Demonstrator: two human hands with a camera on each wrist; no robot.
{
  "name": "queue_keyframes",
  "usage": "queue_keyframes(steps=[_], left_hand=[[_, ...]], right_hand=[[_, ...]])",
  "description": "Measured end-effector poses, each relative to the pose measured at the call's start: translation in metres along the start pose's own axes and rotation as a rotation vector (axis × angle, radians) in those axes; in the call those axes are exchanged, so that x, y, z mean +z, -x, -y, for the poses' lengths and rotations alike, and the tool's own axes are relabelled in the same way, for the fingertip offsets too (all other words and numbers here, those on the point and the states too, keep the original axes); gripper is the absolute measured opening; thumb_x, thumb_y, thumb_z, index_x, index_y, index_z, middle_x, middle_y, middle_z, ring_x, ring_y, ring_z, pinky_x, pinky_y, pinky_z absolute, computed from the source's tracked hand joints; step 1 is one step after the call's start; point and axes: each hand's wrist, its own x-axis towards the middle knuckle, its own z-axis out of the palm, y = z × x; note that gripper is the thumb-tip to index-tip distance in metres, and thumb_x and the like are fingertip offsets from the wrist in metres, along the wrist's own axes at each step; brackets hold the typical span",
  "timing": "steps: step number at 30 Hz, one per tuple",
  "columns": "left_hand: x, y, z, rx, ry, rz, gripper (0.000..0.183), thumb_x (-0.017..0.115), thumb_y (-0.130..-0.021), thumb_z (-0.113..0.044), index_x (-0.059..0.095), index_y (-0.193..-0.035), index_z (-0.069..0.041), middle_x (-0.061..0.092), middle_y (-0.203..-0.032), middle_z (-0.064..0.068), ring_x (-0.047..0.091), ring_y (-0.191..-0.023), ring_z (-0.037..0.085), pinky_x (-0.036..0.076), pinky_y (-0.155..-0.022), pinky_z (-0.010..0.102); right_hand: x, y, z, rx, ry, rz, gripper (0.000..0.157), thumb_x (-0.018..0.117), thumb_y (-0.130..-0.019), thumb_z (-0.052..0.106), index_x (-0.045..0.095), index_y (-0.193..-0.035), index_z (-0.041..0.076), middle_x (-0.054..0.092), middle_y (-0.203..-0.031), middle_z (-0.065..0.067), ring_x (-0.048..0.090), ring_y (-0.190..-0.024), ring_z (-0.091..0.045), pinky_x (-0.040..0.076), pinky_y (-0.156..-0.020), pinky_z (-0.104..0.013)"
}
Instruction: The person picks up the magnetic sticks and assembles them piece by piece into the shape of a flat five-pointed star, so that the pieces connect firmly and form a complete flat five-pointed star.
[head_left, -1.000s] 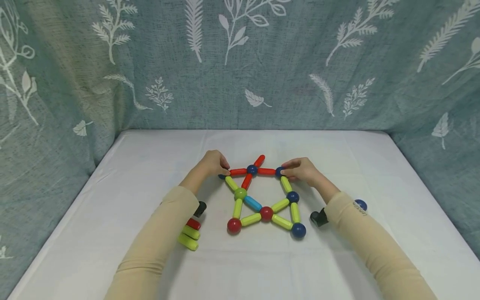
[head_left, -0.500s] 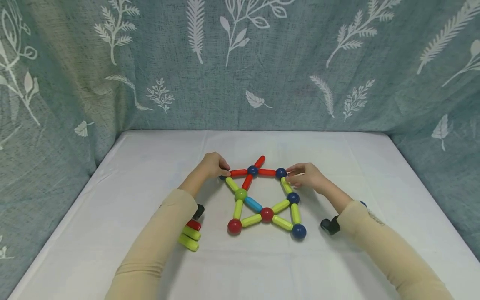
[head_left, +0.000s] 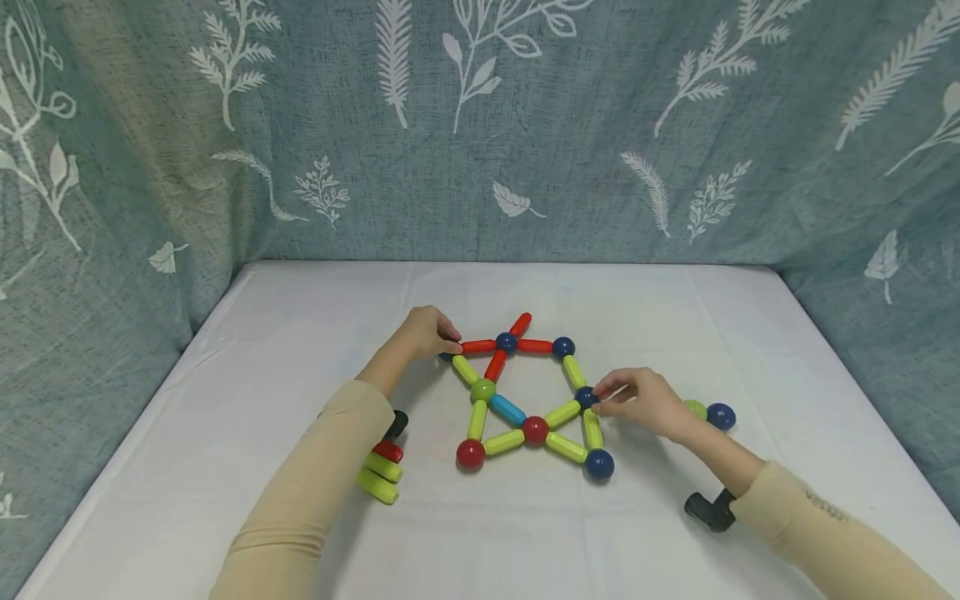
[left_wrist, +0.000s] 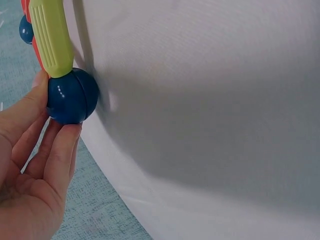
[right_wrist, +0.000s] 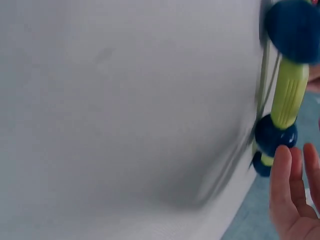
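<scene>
On the white table lies a flat frame of magnetic sticks and balls. My left hand (head_left: 425, 335) pinches the blue ball (left_wrist: 72, 97) at its far left corner; a yellow-green stick (left_wrist: 51, 37) joins that ball. At the frame's right side, my right hand (head_left: 643, 400) has its fingertips at the middle blue ball (head_left: 587, 397). In the right wrist view one fingertip touches or nearly touches that ball, and the other fingers look fairly straight and apart. A red ball (head_left: 535, 430) joins several sticks, and a green ball (head_left: 483, 390) meets a light-blue stick (head_left: 508, 410).
Loose yellow-green sticks (head_left: 377, 486) and a red stick (head_left: 387, 451) lie beside my left forearm, partly hidden. Beyond my right wrist are a loose blue ball (head_left: 722, 417) and a green ball (head_left: 696, 409). A patterned curtain (head_left: 480, 133) hangs behind the table.
My right hand has let go of the far right blue ball and come nearer, down the frame's right side to the middle blue ball. My left hand keeps its hold.
</scene>
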Motion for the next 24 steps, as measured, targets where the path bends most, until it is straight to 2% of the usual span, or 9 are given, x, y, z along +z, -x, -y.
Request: queue_keyframes(steps=[8,14,15,19,24], left_hand=[[0.001,-0.001,0.001,-0.014,0.0,0.005,0.019,0.069,-0.082,-0.012,0.07,-0.099,-0.003,0.067,-0.097,0.01,0.058,-0.091,0.021,0.049,-0.08,0.029],[0.002,-0.003,0.003,-0.021,0.006,0.011,0.016,0.069,-0.082,-0.012,0.071,-0.096,-0.004,0.067,-0.095,0.008,0.059,-0.092,0.02,0.048,-0.082,0.03],[0.002,-0.004,0.005,0.004,0.004,0.003,0.015,0.07,-0.081,-0.013,0.071,-0.093,-0.005,0.067,-0.092,0.007,0.059,-0.088,0.019,0.049,-0.078,0.029],[0.002,0.0,0.009,0.035,-0.024,0.004,0.015,0.07,-0.081,-0.014,0.07,-0.092,-0.005,0.067,-0.092,0.007,0.06,-0.087,0.019,0.049,-0.079,0.029],[0.004,0.017,0.012,0.066,-0.082,-0.023,0.016,0.069,-0.082,-0.013,0.068,-0.093,-0.002,0.066,-0.092,0.009,0.059,-0.086,0.021,0.048,-0.08,0.032]], right_hand=[[0.012,0.027,0.004,-0.105,0.064,0.144,0.019,0.076,-0.074,0.021,0.064,-0.081,0.009,0.057,-0.072,0.005,0.053,-0.069,-0.011,0.047,-0.063,-0.023],[0.017,0.034,0.006,-0.165,0.095,0.132,0.018,0.078,-0.071,0.018,0.063,-0.076,0.01,0.055,-0.068,0.008,0.051,-0.065,-0.007,0.046,-0.059,-0.021],[0.017,0.034,0.006,-0.165,0.1,0.13,0.018,0.078,-0.071,0.018,0.063,-0.076,0.01,0.055,-0.068,0.008,0.051,-0.065,-0.007,0.046,-0.059,-0.021],[0.014,0.032,0.007,-0.137,0.12,0.125,0.017,0.078,-0.071,0.017,0.063,-0.076,0.01,0.056,-0.069,0.007,0.052,-0.065,-0.008,0.046,-0.059,-0.022],[0.007,0.027,0.005,-0.085,0.146,0.104,0.016,0.078,-0.071,0.016,0.064,-0.077,0.01,0.059,-0.072,0.006,0.054,-0.066,-0.01,0.047,-0.058,-0.023]])
